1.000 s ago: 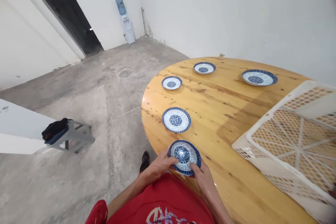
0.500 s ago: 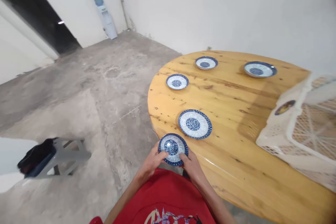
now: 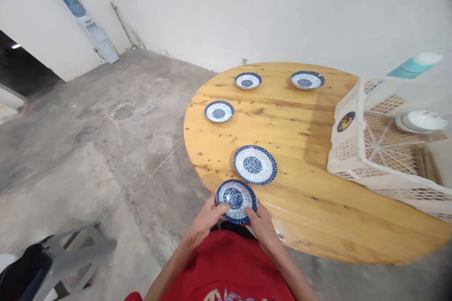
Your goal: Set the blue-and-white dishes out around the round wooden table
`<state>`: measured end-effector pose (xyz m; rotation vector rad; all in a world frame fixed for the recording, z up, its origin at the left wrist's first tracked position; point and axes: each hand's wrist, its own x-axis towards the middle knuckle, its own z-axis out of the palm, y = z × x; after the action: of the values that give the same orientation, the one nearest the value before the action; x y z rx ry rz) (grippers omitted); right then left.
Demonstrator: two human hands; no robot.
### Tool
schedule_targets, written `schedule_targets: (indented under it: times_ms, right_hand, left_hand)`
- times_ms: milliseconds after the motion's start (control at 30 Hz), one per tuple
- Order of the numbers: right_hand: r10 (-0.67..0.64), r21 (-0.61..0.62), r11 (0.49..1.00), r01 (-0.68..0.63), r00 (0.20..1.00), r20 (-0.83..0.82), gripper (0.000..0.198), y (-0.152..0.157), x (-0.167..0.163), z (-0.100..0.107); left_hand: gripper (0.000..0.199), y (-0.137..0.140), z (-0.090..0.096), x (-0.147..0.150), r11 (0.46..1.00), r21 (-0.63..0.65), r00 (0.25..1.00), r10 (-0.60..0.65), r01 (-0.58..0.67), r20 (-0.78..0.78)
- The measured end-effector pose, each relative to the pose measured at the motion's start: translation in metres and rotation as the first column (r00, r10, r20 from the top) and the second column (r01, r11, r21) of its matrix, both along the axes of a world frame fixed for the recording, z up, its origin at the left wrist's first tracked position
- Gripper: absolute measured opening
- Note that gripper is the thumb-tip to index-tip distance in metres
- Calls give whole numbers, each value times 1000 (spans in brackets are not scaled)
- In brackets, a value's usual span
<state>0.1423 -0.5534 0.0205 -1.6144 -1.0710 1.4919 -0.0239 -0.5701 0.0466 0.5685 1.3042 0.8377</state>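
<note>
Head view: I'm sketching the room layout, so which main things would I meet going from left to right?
Water dispenser → left hand → held plate → right hand → rightmost blue-rimmed plate → white crate.

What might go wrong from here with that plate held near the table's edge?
Drop: the left grip and right grip hold the glossy held plate by its near side; a slip might send it to the concrete floor.
Knock: its far rim appears very close to the nearest plate on the table, so a forward move might chip either one.
</note>
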Motion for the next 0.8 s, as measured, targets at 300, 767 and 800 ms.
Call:
schedule_targets:
  times_ms: [300, 767, 800]
  right_hand:
    - [17, 96, 995, -9, 996, -85, 46, 32, 10, -6]
    - [-278, 57, 957, 283, 957, -88, 41, 141, 37, 8]
    - [-317, 39, 946, 322, 943, -98, 42, 155, 37, 9]
  left_hand:
    - [59, 36, 11, 14, 982, 187, 996, 11, 5, -86]
    - [46, 191, 9, 36, 916, 230, 944, -312, 328, -105]
    - [43, 209, 7, 37, 904, 230, 932, -345, 361, -109]
